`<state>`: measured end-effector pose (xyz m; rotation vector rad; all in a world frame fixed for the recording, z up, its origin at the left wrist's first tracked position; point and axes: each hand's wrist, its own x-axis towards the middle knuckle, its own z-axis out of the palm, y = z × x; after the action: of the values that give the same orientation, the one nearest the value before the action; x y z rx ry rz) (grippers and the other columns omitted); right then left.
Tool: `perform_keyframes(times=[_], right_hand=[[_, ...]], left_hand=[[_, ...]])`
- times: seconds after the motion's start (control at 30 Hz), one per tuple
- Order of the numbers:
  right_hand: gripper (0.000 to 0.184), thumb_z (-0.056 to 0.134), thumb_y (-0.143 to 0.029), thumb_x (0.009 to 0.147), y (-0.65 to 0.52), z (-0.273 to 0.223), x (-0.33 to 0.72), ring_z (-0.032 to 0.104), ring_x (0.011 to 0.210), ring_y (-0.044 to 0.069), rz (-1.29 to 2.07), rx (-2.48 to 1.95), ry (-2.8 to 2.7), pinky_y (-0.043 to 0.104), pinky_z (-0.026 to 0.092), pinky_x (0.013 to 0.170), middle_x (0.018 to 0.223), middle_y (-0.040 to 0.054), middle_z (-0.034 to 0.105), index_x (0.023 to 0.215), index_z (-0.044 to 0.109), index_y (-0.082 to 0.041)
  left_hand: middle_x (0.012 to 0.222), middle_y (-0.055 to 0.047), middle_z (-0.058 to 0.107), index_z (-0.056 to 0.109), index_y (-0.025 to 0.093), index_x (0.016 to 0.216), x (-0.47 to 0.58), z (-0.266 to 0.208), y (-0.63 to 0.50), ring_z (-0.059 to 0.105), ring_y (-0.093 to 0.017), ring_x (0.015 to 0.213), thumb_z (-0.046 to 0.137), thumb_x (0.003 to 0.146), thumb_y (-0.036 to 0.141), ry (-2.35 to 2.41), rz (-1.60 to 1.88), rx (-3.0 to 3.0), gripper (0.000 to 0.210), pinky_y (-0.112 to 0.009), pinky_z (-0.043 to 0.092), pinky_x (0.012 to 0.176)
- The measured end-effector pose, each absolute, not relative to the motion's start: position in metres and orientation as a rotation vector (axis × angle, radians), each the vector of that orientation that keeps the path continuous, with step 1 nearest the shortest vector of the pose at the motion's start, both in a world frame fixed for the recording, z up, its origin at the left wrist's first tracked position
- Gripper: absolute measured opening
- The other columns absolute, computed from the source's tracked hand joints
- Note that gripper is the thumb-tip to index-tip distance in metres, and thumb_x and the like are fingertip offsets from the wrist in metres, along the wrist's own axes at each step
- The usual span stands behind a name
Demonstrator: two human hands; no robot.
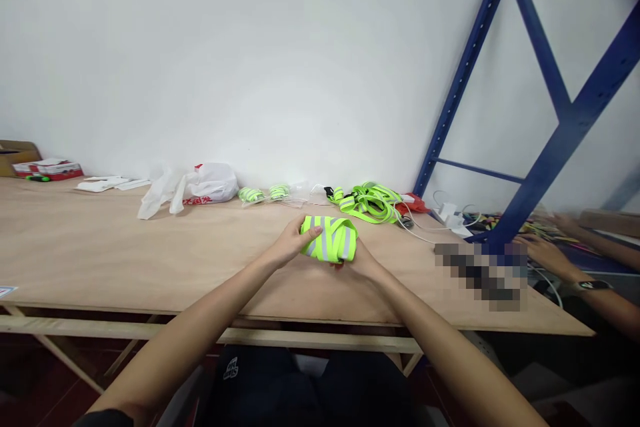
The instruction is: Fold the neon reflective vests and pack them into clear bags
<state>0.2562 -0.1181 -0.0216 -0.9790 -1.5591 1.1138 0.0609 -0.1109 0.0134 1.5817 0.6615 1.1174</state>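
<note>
A bundle of neon yellow-green reflective strap (327,240) with silver-grey stripes is held between my two hands above the table's front half. It is wound up, with loops crossing over its face. My left hand (291,241) grips its left end, thumb laid across the front. At the right end, my right hand (365,261) is closed round the bundle from behind and below; most of its fingers are hidden. A small dark piece shows at the bundle's lower edge.
Along the wall lie loose reflective straps (373,203) with black buckles, two bagged strap bundles (251,195), and a white plastic bag (215,183). A blue metal frame (545,153) rises at right. Beyond it, another person's hand (547,257) wears a watch. A blurred patch (480,277) hides something.
</note>
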Motion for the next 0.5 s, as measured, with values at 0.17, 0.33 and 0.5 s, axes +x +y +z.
perform_keyframes(times=[0.17, 0.33, 0.5], right_hand=[[0.015, 0.069, -0.034, 0.07, -0.123, -0.03, 0.257, 0.052, 0.04, 0.015, 1.223, -0.998, -1.548, 0.03, 0.046, 0.042, 0.048, 0.0011, 0.061, 0.067, 0.067, -0.02], [0.051, 0.07, -0.022, 0.059, -0.127, -0.021, 0.265, 0.071, 0.093, 0.027, 1.436, -0.803, -1.401, 0.043, 0.057, 0.084, 0.099, 0.0051, 0.076, 0.11, 0.069, -0.023], [0.058, 0.071, -0.037, 0.07, -0.132, -0.013, 0.263, 0.063, 0.116, 0.03, 1.532, -0.701, -1.352, 0.05, 0.049, 0.1, 0.125, 0.0075, 0.069, 0.126, 0.061, -0.028]], left_hand=[[0.089, -0.005, 0.066, 0.056, 0.015, 0.099, 0.053, 0.003, -0.104, 0.062, -0.021, 0.083, 0.067, 0.081, 0.062, 0.706, 1.109, 1.785, 0.051, -0.03, 0.05, 0.07], [0.082, -0.001, 0.06, 0.055, 0.016, 0.096, 0.048, -0.01, -0.092, 0.055, -0.017, 0.075, 0.062, 0.086, 0.056, 0.817, 1.253, 1.91, 0.042, -0.027, 0.045, 0.066], [0.082, -0.001, 0.06, 0.054, 0.018, 0.1, 0.048, -0.011, -0.093, 0.055, -0.017, 0.075, 0.06, 0.088, 0.055, 0.85, 1.31, 1.949, 0.039, -0.026, 0.044, 0.066]])
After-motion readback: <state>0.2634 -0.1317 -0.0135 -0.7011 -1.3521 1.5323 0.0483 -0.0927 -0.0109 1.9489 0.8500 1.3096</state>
